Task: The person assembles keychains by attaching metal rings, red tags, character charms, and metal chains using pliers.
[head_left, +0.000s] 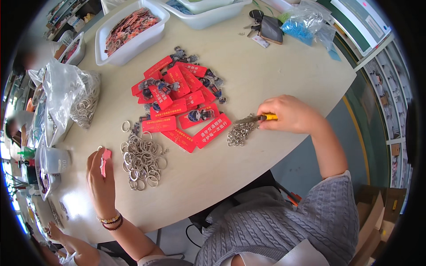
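My left hand [101,177] holds a small red tag [105,160] upright, with a metal ring at its top, just left of a heap of large key rings [143,160]. My right hand [290,114] grips yellow-handled pliers [257,118] whose jaws point left over a small pile of little metal rings [240,133]. Between the hands lies a spread of red rectangular tags [177,104] with several figure-shaped charms [199,115] on and around them.
The beige round table [275,71] carries a white bin of printed charms [129,30], another white bin [208,11], a clear bag of rings [80,99], a phone with keys [270,29] and a bag of blue pieces [301,24]. Another person's hand [57,232] shows at lower left.
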`<action>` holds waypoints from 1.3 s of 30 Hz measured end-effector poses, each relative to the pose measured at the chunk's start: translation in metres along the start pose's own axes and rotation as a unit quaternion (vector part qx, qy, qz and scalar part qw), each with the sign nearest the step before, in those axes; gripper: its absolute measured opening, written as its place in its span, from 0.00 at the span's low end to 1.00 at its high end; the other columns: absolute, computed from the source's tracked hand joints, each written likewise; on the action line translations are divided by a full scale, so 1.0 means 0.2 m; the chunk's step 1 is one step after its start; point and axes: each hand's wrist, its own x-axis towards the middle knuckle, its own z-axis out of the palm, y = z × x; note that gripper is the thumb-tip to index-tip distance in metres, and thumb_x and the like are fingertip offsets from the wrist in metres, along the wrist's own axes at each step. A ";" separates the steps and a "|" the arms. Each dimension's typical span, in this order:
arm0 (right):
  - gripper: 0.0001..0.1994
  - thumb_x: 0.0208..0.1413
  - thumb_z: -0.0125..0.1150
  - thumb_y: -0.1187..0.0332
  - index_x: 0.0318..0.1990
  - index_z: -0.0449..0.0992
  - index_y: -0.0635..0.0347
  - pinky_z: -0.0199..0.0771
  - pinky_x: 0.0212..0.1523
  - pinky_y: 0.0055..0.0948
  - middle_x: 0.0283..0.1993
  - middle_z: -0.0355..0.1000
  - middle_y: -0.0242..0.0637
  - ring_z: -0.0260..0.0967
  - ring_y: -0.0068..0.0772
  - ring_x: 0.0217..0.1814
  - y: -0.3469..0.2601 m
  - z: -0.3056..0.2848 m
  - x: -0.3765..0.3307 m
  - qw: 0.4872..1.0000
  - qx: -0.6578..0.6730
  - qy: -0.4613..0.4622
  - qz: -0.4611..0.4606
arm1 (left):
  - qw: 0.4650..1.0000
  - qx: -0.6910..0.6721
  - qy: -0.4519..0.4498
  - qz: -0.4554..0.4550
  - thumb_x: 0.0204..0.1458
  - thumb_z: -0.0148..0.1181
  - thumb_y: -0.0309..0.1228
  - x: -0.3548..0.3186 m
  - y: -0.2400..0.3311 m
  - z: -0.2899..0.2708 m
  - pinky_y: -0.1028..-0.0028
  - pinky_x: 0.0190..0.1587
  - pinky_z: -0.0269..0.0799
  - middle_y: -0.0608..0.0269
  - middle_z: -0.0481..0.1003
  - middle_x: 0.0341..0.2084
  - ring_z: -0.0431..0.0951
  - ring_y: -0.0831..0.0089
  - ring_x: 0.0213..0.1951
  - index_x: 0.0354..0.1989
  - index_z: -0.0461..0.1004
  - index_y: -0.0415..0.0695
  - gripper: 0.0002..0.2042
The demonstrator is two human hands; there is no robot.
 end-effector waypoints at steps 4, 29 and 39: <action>0.09 0.49 0.62 0.66 0.31 0.73 0.62 0.69 0.37 0.39 0.29 0.72 0.40 0.71 0.44 0.36 -0.04 0.09 -0.06 0.995 -0.061 0.083 -0.009 | 0.995 -0.082 -0.046 0.012 0.52 0.57 0.24 0.08 0.23 0.05 0.64 0.47 0.69 0.54 0.73 0.44 0.74 0.55 0.44 0.46 0.73 0.39 0.12; 0.09 0.52 0.59 0.65 0.35 0.75 0.62 0.69 0.37 0.38 0.32 0.73 0.43 0.71 0.46 0.36 0.07 -0.01 -0.09 0.995 -0.011 0.074 0.063 | 0.974 0.059 -0.029 0.219 0.43 0.57 0.18 0.23 0.42 0.35 0.65 0.41 0.72 0.57 0.72 0.41 0.73 0.57 0.42 0.46 0.73 0.42 0.18; 0.05 0.47 0.60 0.71 0.30 0.74 0.61 0.70 0.35 0.41 0.28 0.73 0.44 0.72 0.47 0.34 0.07 -0.08 -0.01 0.984 -0.164 0.006 -0.069 | 0.768 -0.629 -0.061 -0.103 0.54 0.58 0.21 0.17 0.44 0.18 0.77 0.35 0.77 0.62 0.76 0.35 0.77 0.78 0.34 0.38 0.73 0.36 0.05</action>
